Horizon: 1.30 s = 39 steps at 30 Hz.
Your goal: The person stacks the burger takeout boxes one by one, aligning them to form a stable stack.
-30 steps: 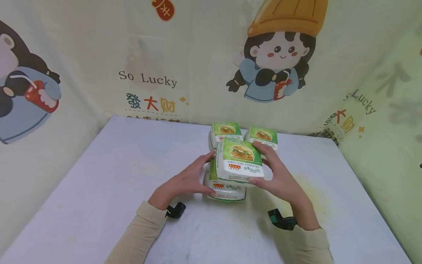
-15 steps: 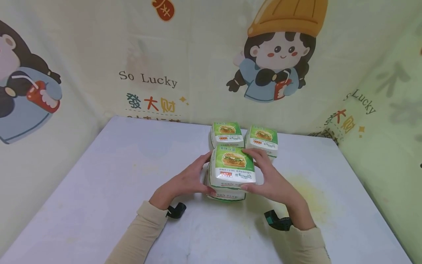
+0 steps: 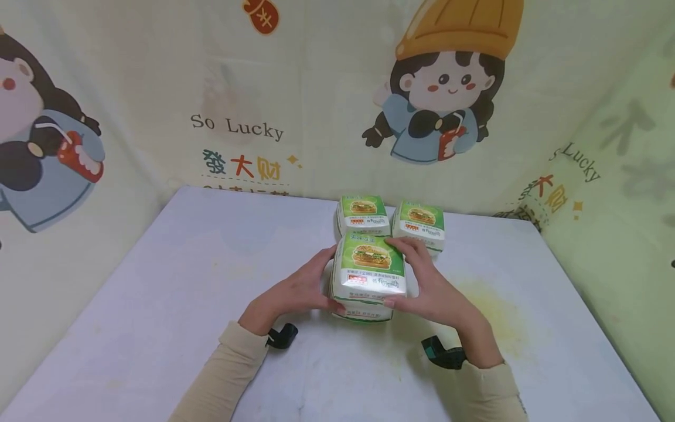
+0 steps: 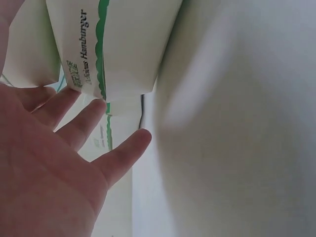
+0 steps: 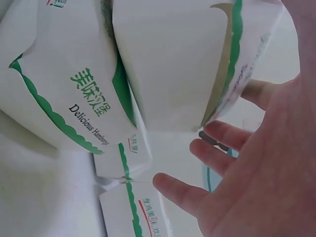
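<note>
Cream-coloured cloth backdrop [image 3: 327, 88] hangs behind and beside a white-covered table [image 3: 227, 246], printed with "So Lucky", the characters 發大财 and a cartoon child in an orange knit hat [image 3: 437, 111]. Right of centre, one green-and-white cardboard burger box [image 3: 371, 264] lies on top of a matching lower box [image 3: 364, 313], covering most of its lid. Both wrist views read "Delicious Hamburger" on the lower box's side, and the right one adds 美味汉堡; the lids' small red patch is too tiny to read. Just beyond stand two more such boxes, a far left box [image 3: 362, 214] and a far right box [image 3: 420, 220].

Left hand [image 3: 297, 287] grips the lower box from the left, thumb at its near corner; right hand [image 3: 437, 290] grips the upper box's right side between thumb and fingers. Black wrist cameras [image 3: 283, 336] sit beside beige sleeves [image 3: 216, 375].
</note>
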Motion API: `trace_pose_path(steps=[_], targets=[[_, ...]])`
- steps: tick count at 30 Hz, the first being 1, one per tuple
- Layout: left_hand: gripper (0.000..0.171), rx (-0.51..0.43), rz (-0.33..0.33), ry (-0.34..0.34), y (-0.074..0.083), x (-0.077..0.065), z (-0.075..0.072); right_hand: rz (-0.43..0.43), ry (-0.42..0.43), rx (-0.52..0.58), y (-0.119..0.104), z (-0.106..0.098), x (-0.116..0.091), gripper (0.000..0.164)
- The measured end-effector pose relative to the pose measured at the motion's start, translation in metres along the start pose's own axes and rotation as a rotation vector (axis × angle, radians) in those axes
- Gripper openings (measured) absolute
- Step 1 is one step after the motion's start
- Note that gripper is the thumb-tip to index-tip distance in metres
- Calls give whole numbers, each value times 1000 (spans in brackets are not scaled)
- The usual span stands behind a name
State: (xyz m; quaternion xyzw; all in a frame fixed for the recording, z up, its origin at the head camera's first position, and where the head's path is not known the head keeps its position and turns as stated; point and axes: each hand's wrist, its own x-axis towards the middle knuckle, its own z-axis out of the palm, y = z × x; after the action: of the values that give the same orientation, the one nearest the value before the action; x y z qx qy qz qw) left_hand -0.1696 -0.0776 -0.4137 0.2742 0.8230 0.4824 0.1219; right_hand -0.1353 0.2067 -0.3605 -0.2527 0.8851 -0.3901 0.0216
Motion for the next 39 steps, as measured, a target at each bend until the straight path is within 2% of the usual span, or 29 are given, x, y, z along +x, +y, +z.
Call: trace_pose_path(steps=[4, 11, 14, 17, 21, 24, 27, 33, 39], targets=[[128, -2, 7, -17, 1, 1, -1, 6, 0, -7, -2, -3, -2, 99], [134, 47, -26, -26, 4, -1, -8, -28, 1, -8, 0, -8, -2, 99], [135, 21, -22, -28, 7, -3, -11, -54, 21, 14, 5, -12, -4, 96], [132, -28, 20, -21, 10, -4, -13, -95, 44, 54, 12, -17, -5, 90], [127, -83, 130, -6, 13, -2, -14, -127, 76, 111, 20, -24, -4, 77], [123, -113, 184, 7, 15, 0, -13, -108, 116, 149, 25, -29, -3, 69], [121, -133, 196, 12, 16, 1, -11, -68, 149, 158, 33, -32, -3, 66], [117, -110, 195, 42, 19, 2, -8, 32, 201, 119, 52, -44, 1, 64], [112, -84, 156, 71, 23, 1, -6, 60, 248, 97, 63, -59, 14, 65]])
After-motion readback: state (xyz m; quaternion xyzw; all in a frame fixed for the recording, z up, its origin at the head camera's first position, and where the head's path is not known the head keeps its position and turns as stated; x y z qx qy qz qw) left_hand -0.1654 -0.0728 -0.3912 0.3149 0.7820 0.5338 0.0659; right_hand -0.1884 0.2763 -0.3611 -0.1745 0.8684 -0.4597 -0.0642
